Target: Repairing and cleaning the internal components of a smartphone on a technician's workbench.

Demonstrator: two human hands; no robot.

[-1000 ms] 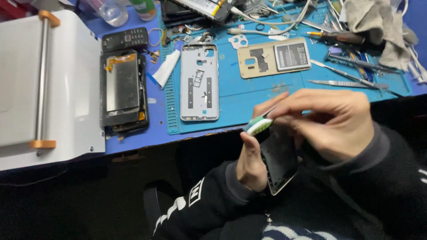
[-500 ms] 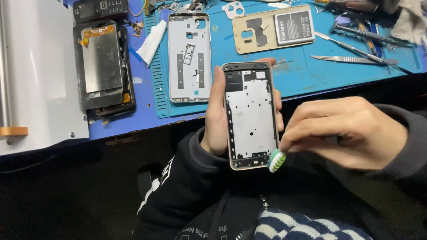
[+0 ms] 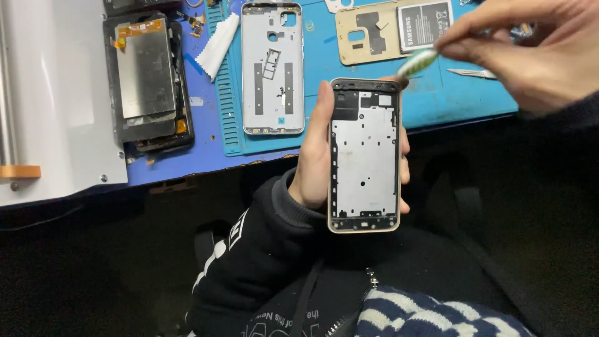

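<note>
My left hand (image 3: 315,156) grips a gold-edged phone frame (image 3: 365,156) upright over my lap, its bare silver inner plate facing me. My right hand (image 3: 530,53) is raised at the upper right and pinches a small white-and-green brush-like tool (image 3: 417,62) between thumb and fingers. The tool's tip hovers beside the frame's top right corner. Whether it touches the frame I cannot tell.
A blue work mat (image 3: 349,93) carries a silver phone back frame (image 3: 272,65), a gold back cover (image 3: 368,31), a battery (image 3: 424,24), a white cloth (image 3: 218,47) and tweezers (image 3: 471,73). A phone screen assembly (image 3: 146,78) lies by a white machine (image 3: 56,93) at left.
My right hand with the tool has risen from the frame's lower right corner to its top right corner. My left hand lowered the frame slightly; earlier it held it edge-on.
</note>
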